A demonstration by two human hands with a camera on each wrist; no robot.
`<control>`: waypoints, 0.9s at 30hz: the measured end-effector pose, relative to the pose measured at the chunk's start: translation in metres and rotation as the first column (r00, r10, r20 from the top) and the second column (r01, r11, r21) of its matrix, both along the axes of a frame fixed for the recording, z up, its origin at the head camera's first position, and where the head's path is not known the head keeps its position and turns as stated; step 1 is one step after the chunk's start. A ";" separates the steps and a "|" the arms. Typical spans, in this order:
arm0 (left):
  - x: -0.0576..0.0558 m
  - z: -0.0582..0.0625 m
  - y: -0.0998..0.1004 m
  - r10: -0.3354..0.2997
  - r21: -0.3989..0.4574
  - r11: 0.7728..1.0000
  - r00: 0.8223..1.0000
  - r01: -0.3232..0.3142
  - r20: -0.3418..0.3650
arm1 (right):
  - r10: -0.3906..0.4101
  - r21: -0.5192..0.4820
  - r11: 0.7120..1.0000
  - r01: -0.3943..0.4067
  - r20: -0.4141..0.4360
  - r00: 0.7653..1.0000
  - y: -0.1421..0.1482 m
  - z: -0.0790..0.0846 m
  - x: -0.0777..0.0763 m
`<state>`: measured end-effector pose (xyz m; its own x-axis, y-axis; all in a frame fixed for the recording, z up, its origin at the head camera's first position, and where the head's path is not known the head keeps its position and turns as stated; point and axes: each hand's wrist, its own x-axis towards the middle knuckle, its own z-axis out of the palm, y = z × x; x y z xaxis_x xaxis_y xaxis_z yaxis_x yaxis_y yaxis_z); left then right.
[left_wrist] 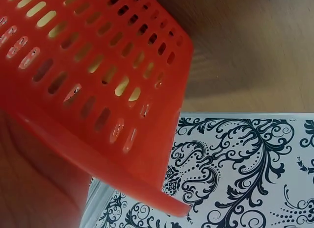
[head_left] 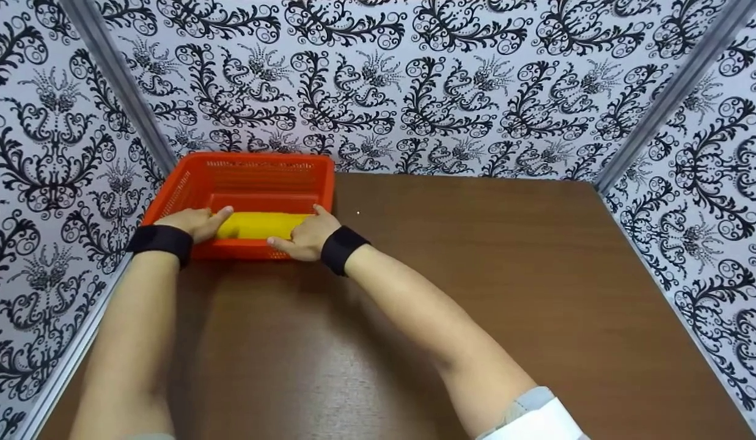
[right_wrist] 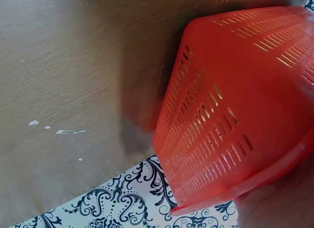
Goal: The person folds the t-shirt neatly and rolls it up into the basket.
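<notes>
An orange-red plastic basket (head_left: 267, 157) with slotted walls stands at the back left of the table. A smooth yellow thing (head_left: 255, 225) lies along its front inside; its kind is unclear. My left hand (head_left: 191, 223) grips the basket at its front left corner, the thumb reaching inward over the yellow thing. At the front right corner my right hand (head_left: 304, 237) holds the basket, thumb along the front rim and index finger toward the right rim. Other fingertips are hidden. Both wrist views show the slotted basket wall (left_wrist: 147, 159) from outside, yellow showing through.
A brown wooden table (head_left: 506, 275) extends to the right and front. White walls (head_left: 365, 91) with black scroll patterns enclose it on the left, back and right, with grey metal posts (head_left: 124, 79) at the corners. Small white marks (right_wrist: 68, 132) dot the tabletop.
</notes>
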<state>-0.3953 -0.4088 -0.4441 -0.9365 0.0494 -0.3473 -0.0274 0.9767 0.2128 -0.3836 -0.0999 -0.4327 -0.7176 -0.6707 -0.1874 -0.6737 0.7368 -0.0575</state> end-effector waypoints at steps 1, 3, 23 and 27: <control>-0.002 -0.003 0.000 0.015 0.007 1.000 1.000 -0.015 0.005 | -0.004 0.002 1.000 0.004 0.003 1.000 0.000 -0.001 -0.001; -0.003 -0.004 0.001 0.024 0.014 1.000 0.999 -0.025 0.024 | -0.004 -0.006 1.000 0.004 0.005 1.000 0.001 -0.002 -0.002; 0.008 0.024 0.101 -0.022 -0.002 1.000 0.913 0.023 -0.406 | -0.140 -0.281 0.956 0.091 -0.159 0.977 0.135 0.011 -0.046; 0.017 0.017 0.120 -0.040 -0.034 0.999 0.910 0.028 -0.413 | -0.219 -0.289 0.943 0.166 -0.162 0.962 0.182 0.008 -0.043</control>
